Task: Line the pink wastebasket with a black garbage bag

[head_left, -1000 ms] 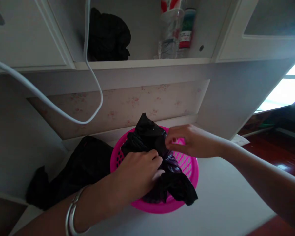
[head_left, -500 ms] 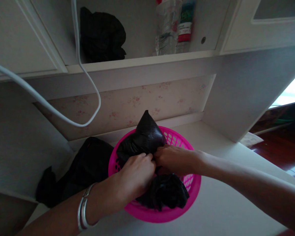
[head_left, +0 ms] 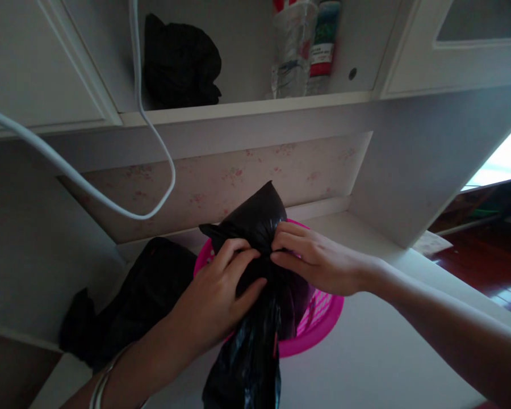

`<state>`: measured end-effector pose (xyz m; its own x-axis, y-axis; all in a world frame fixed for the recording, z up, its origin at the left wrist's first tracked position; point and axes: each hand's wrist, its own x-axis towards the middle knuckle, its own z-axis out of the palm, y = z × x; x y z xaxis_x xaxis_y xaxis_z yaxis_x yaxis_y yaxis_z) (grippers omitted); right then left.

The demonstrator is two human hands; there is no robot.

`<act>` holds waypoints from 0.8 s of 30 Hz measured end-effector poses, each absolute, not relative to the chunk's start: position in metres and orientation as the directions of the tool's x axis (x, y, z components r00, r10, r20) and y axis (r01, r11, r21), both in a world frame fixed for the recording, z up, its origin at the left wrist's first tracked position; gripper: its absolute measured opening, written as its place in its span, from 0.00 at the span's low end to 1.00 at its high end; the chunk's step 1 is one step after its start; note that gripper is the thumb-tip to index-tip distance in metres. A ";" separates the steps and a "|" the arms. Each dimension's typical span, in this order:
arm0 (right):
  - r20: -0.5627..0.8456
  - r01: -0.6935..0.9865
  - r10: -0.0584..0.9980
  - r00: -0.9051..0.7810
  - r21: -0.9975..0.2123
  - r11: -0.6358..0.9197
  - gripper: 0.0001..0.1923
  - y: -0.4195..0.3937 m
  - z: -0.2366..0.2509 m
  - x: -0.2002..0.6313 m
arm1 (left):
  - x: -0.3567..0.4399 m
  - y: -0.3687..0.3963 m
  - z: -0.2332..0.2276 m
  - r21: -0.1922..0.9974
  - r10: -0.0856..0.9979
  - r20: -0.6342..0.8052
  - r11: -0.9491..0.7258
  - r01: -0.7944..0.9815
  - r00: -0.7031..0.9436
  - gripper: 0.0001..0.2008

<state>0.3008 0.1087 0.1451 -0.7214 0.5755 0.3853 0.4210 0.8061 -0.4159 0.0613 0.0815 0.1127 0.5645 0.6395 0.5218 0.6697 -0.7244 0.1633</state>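
In the head view, we've got a black plastic bag (head_left: 255,218) over a pink perforated basket (head_left: 300,345), its neck (head_left: 266,249) pinched narrow in our right hand (head_left: 309,250), while our left hand (head_left: 219,287) has fingers on the plastic and thumb spread apart, so honestly we can't tell how firmly it grips. We'd call it partway along: the neck looks bunched, but no finished knot shows, and a long loose tail (head_left: 249,363) hangs past the basket's near side.
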 end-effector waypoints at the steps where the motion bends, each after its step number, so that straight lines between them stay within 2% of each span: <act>1: 0.419 0.391 0.577 -0.701 -0.450 0.803 0.11 0.108 0.145 0.299 | 0.062 0.081 0.114 0.168 0.638 0.519 -0.729 0.664 0.569 0.17; 3: 0.470 0.325 0.571 -0.673 -0.506 0.799 0.11 0.108 0.143 0.295 | 0.065 0.080 0.116 0.172 0.632 0.525 -0.735 0.656 0.570 0.14; 6: 0.479 0.289 0.559 -0.677 -0.525 0.801 0.12 0.106 0.141 0.292 | 0.065 0.079 0.119 0.188 0.603 0.562 -0.760 0.622 0.567 0.03; 11: 0.384 0.360 0.569 -0.727 -0.492 0.792 0.16 0.103 0.140 0.310 | 0.048 0.081 0.119 0.167 0.532 0.586 -0.817 0.551 0.611 0.08; 14: 0.330 0.406 0.604 -0.726 -0.503 0.763 0.17 0.103 0.140 0.327 | 0.031 0.083 0.120 0.183 0.569 0.574 -0.790 0.585 0.589 0.09; 19: 0.251 0.409 0.596 -0.763 -0.527 0.745 0.18 0.104 0.134 0.344 | 0.002 0.084 0.122 0.332 0.659 0.471 -0.749 0.574 0.587 0.09; 24: 0.349 0.437 0.585 -0.732 -0.418 0.796 0.18 0.104 0.123 0.343 | -0.005 0.075 0.119 0.407 0.683 0.455 -0.730 0.549 0.571 0.07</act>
